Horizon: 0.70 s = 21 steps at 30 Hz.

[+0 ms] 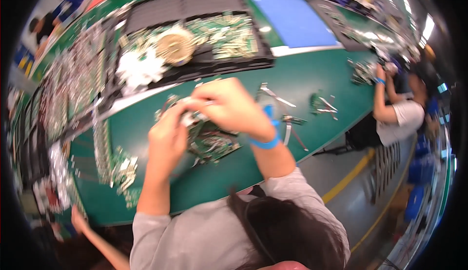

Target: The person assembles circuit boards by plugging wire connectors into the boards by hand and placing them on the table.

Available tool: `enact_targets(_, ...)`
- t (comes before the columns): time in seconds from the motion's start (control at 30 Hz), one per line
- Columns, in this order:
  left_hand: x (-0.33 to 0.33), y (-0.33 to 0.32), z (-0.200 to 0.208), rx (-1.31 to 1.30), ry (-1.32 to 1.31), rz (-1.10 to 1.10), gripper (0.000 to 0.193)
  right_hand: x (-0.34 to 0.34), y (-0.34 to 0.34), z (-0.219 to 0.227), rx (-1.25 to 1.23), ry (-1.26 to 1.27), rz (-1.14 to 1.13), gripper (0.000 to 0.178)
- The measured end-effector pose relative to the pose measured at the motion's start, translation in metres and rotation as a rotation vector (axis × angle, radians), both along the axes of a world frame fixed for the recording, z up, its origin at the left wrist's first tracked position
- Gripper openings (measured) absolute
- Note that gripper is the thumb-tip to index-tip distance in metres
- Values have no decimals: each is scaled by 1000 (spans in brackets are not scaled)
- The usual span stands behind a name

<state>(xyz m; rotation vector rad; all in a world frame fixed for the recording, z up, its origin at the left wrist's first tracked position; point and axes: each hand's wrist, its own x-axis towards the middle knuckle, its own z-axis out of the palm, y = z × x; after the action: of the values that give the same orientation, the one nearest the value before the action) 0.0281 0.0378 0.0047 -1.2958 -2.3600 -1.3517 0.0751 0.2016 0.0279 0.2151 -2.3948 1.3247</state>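
Note:
My left hand (168, 133) and my right hand (229, 105) meet above the green bench, fingers bent and pinched together. Between them shows a bit of something whitish, too blurred and covered to name. Under and beside the hands lies a heap of green circuit boards (214, 145) with cables among them. A blue wrist strap (265, 142) circles my right wrist. To the right of that hand, small circuit boards with flat cables (287, 120) are spread on the bench.
Behind my hands a black tray (263, 58) holds many boards, a round tan roll (175, 46) and white crumpled material (140, 69). A blue sheet (292, 19) lies farther right. Loose boards (124, 170) sit at left. A co-worker (402, 106) works at right; another person's arm (97, 238) reaches in lower left.

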Motion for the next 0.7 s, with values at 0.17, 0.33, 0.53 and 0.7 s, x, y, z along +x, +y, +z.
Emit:
enact_targets(0.17, 3, 7, 2, 325, -394, -5, 34, 3, 6, 8, -246, -57, -2, 15)
enact_targets(0.33, 4, 4, -3, 204, -286, -42, 37, 7, 10, 8, -427, -107, 29, 16)
enact_targets(0.53, 5, 7, -1, 226, -176, -4, 37, 10, 7, 13, -348, -115, 63, 15)
enact_targets(0.7, 5, 5, 1, 181, -221, 54, 38, 4, 4, 8, -291, -87, 51, 17)
